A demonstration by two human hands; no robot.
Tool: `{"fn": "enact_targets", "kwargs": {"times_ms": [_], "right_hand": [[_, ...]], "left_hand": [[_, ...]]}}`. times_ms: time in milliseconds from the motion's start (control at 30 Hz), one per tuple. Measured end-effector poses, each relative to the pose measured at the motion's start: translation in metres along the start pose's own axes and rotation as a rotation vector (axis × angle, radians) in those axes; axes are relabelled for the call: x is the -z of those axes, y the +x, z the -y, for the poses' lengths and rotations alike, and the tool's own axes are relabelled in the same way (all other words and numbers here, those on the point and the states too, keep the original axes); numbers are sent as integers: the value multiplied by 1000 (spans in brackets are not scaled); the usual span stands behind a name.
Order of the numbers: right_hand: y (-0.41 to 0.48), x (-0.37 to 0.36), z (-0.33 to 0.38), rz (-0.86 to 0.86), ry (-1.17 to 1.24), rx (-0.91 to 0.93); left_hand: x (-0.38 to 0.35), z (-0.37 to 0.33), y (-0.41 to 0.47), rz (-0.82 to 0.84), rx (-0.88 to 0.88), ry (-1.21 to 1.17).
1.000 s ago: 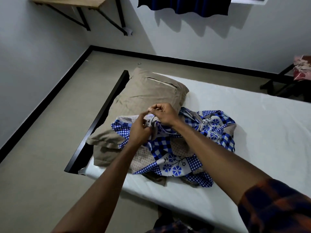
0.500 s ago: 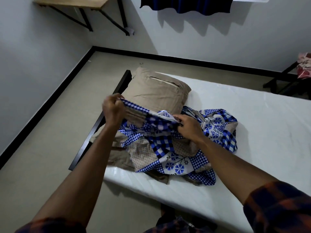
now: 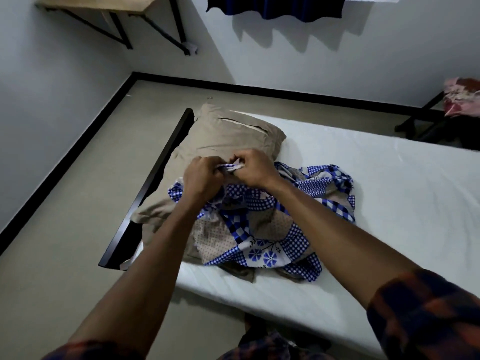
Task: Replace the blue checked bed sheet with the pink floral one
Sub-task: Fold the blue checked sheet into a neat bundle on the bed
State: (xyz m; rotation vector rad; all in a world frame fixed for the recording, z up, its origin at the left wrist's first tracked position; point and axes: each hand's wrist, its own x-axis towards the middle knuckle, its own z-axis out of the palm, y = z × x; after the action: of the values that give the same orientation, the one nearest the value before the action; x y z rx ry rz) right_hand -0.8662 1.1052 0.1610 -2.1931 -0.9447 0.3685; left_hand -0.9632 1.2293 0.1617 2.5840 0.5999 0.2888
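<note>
The blue checked bed sheet (image 3: 272,229) lies bunched in a heap on the bare white mattress (image 3: 376,203), partly over a tan pillow (image 3: 228,136). My left hand (image 3: 202,178) and my right hand (image 3: 255,168) meet above the heap, both pinching the same bit of the sheet's edge between the fingers. A pink floral cloth (image 3: 461,98) rests on a dark stand at the far right edge of the view.
The black bed frame (image 3: 145,190) runs along the mattress's left side. A wooden wall shelf (image 3: 104,3) on black brackets hangs at the top left. A dark blue curtain (image 3: 278,6) hangs on the back wall. Grey floor lies left of the bed.
Half a second ago my hands were apart with a sheet edge stretched between them. They have come together again over the heap, gripping the gathered edge.
</note>
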Motion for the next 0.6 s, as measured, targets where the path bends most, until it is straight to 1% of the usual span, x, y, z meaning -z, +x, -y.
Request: {"fn": "enact_targets", "kwargs": {"times_ms": [67, 100, 167, 233, 267, 333, 367, 400, 433, 467, 500, 533, 600], "right_hand": [[-12, 6, -11, 118, 27, 21], [-18, 6, -16, 179, -8, 34], [-27, 7, -29, 200, -130, 15], [-37, 15, -60, 202, -304, -69], [-44, 23, -78, 246, -376, -144], [-60, 38, -116, 390, -415, -320], [-67, 43, -129, 477, -421, -369], [-71, 44, -140, 528, -427, -380], [-74, 43, -143, 537, -439, -375], [-73, 39, -141, 511, -436, -350], [-70, 36, -131, 451, -404, -309], [-64, 31, -120, 380, -341, -261], [-49, 21, -87, 270, -236, -130]], "left_hand": [[3, -4, 0, -8, -34, 153], [5, -4, -1, -28, -38, 164], [10, 3, 2, -111, 44, 101], [21, 23, 6, -266, 221, -42], [30, 37, 9, -344, 348, -127], [46, 63, 10, -465, 572, -243], [48, 72, 7, -493, 651, -269], [47, 75, 3, -500, 703, -282], [41, 75, -1, -485, 720, -292], [33, 72, -5, -461, 705, -313], [25, 67, -8, -426, 661, -330], [15, 58, -10, -373, 590, -329], [-4, 29, -14, -200, 360, -297]]}}
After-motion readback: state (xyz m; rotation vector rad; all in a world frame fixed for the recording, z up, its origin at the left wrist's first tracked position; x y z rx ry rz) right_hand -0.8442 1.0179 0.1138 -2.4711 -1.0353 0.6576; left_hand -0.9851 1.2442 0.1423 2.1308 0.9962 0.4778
